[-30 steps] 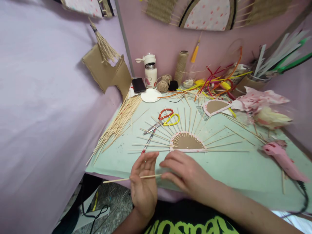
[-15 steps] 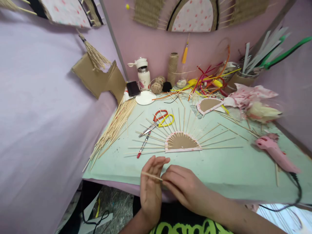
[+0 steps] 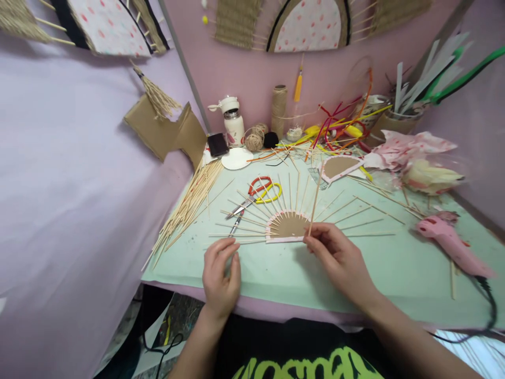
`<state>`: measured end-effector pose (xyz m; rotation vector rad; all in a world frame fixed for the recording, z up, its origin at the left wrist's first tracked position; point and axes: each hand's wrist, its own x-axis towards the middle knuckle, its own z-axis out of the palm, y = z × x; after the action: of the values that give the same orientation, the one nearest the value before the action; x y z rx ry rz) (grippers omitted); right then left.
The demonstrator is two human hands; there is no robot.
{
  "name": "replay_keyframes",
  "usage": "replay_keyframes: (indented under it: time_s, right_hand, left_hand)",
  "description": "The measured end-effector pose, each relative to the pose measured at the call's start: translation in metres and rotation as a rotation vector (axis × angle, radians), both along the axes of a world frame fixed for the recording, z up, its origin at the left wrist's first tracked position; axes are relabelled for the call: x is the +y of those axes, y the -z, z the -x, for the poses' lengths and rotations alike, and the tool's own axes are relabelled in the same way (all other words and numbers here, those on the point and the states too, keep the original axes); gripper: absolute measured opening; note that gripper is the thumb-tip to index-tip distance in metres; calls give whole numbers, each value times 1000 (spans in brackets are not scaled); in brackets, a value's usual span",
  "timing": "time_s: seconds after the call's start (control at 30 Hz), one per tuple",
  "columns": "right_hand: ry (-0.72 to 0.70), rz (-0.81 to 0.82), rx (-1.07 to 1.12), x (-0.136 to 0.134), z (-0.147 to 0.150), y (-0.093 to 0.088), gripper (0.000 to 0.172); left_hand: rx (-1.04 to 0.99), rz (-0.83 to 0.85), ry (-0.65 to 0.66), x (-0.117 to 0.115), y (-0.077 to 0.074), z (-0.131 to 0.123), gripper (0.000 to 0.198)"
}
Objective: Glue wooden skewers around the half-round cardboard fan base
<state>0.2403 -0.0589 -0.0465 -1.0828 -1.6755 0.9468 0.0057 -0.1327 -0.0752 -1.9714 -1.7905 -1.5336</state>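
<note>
My right hand (image 3: 337, 258) pinches a thin wooden stick (image 3: 316, 197) near its lower end, held almost upright over the right part of a cardboard half-circle (image 3: 291, 225). That half-circle has a pink-spotted fabric edge, and several sticks fan out from its curve across the table. My left hand (image 3: 221, 276) hovers or rests by the table's front, left of the half-circle, fingers bent with the thumb apart and nothing visible in them. Its fingers cover the lower end of a pen (image 3: 236, 225). Scissors (image 3: 256, 197) with red and yellow handles lie under the fanned sticks.
A pile of loose sticks (image 3: 187, 210) lies at the left. The pink glue gun (image 3: 450, 242) rests at the right, its cord over the table edge. Behind stand a white bottle (image 3: 234, 129), a twine spool (image 3: 279, 110), pipe cleaners (image 3: 335, 123) and a second half-circle (image 3: 340, 167).
My hands have moved apart. The right one has gone forward and right and raised the stick upright; the left has moved left, turned over, away from the stick.
</note>
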Motion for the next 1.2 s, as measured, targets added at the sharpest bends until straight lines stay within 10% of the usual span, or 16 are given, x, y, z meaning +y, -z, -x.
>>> replay_keyframes:
  time_s: [0.4, 1.2]
  right_hand:
    - [-59, 51, 87, 39, 3, 4, 16]
    - [-95, 0, 1, 35, 2, 6, 13]
  left_hand:
    - [545, 299, -31, 14, -6, 5, 36]
    - [652, 470, -38, 50, -25, 3, 54]
